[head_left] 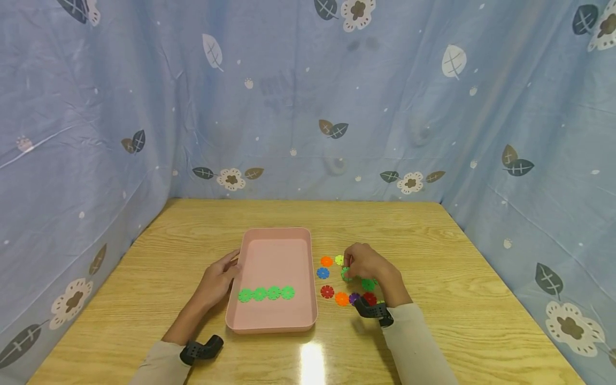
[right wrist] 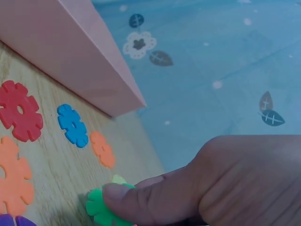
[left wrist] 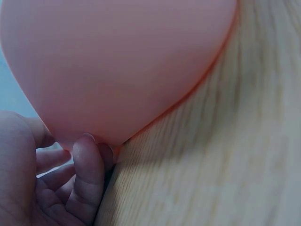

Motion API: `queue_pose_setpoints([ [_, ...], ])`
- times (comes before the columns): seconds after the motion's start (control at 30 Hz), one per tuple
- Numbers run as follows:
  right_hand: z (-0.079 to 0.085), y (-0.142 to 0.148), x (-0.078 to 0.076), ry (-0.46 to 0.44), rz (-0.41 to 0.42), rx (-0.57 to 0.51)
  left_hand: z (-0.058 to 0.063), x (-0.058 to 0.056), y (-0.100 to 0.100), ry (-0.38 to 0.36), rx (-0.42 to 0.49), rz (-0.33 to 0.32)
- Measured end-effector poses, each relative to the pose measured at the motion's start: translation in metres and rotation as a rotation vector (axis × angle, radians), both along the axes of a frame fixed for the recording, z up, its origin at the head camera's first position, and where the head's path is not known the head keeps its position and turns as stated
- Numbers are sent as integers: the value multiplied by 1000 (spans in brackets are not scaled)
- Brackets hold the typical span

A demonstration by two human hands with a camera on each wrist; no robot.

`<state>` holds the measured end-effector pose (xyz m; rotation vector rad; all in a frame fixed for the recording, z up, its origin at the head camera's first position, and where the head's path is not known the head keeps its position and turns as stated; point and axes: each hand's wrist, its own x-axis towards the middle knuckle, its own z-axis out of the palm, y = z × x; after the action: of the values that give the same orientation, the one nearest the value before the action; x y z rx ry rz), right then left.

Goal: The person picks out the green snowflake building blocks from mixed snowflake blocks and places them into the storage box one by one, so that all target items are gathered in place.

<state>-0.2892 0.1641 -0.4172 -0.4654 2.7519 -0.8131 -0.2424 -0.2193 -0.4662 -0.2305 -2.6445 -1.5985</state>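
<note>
No text, label, brand, number or sign can be read anywhere. The curtain (head_left: 308, 96) carries only a printed pattern of leaves and flowers, and a faint grey mark on it is too blurred to make out.

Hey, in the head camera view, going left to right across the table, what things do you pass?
Left hand → pink tray holding a row of green discs → blue disc → right hand, on a green disc.
</note>
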Motion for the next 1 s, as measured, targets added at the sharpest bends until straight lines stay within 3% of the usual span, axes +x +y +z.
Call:
queue_pose_setpoints([
  [0.6,12,-8,2,80,132,-231,0,0,0,7,8,-8],
  [1.0,13,-31,7,151,189,-301,0,-1,-1,7,1,-2],
])
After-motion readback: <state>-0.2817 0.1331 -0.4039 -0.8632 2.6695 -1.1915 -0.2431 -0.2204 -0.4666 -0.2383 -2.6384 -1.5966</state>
